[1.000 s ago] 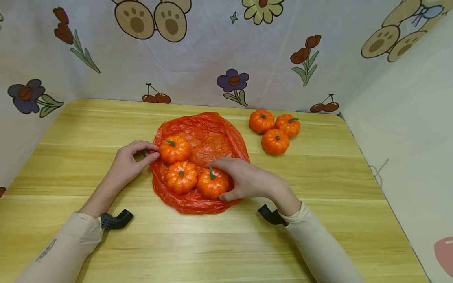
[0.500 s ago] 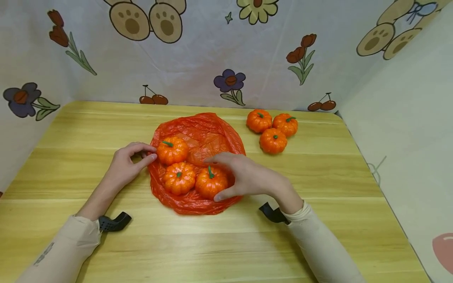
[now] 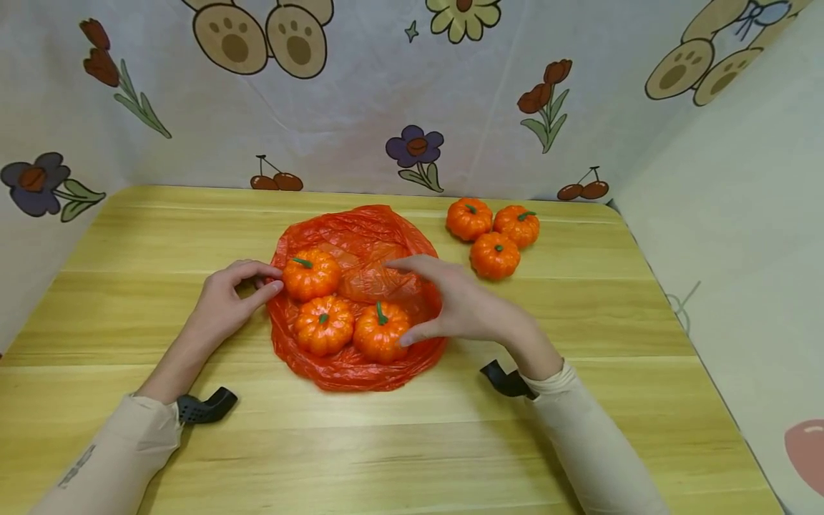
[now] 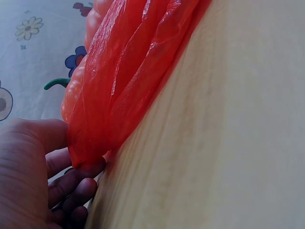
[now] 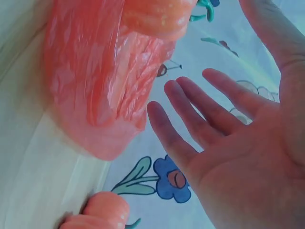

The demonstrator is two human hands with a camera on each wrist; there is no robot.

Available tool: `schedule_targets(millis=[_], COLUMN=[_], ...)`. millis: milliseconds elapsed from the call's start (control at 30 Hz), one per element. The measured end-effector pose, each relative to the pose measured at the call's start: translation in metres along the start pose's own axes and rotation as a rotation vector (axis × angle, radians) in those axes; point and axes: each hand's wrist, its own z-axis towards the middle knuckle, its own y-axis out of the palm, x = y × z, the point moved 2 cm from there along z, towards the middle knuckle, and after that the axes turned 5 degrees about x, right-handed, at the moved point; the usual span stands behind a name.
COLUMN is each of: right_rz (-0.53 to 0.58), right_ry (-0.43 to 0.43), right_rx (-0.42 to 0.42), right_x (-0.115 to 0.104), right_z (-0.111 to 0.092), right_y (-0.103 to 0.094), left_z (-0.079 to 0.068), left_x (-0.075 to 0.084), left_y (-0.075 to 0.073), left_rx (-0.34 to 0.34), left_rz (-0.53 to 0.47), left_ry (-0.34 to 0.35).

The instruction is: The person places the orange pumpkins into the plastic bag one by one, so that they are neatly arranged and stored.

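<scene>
A red plastic bag (image 3: 363,227) lies spread with its mouth upward on the wooden table. Inside it sit three small orange pumpkins with green stems: one at the back left (image 3: 312,275), one at the front left (image 3: 324,325) and one at the front right (image 3: 381,335). At the bag's left edge my left hand (image 3: 224,299) pinches the plastic between thumb and fingers, as the left wrist view also shows at the bag's rim (image 4: 90,150). My right hand (image 3: 466,304) hovers over the bag's right side, fingers spread and holding nothing, its thumb overlapping the front right pumpkin.
Three more pumpkins stand grouped behind and right of the bag: a left one (image 3: 469,219), a right one (image 3: 517,226) and a front one (image 3: 495,256). A patterned cloth (image 3: 335,136) hangs along the table's back edge, and a pale wall (image 3: 727,250) borders the right.
My right hand has come off the front right pumpkin, opening and rising back and to the right. That pumpkin stays in the bag. My left hand keeps its hold on the edge.
</scene>
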Motion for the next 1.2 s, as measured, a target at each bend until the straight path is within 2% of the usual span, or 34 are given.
schedule_targets(millis=[133,400,500,733,1067,1200], right_rz=[0.003,-0.039,-0.061,-0.066,-0.061,-0.071], right_ry=[0.031,0.074,0.112,0.219,0.244,0.282], right_rx=[0.065,0.312,0.373,0.433,0.511,0.522], right_x=[0.006,0.031,0.041,0.06,0.077,0.084], right_z=[-0.003,-0.015,-0.023,-0.039,-0.053,-0.057], right_y=[-0.009,-0.03,-0.038,-0.054,-0.069,-0.074], left_z=[0.0,0.0,0.001,0.001,0.0,0.0], left_x=[0.0,0.0,0.0,0.0,0.0,0.0], left_y=[0.0,0.002,0.003,0.003,0.0,0.0], left_rx=[0.0,0.003,0.001,0.004,0.006,0.008], left_rz=[-0.002,-0.008,-0.014,-0.011,-0.003,0.0], left_ry=[0.003,0.014,0.012,0.012,0.01,0.021])
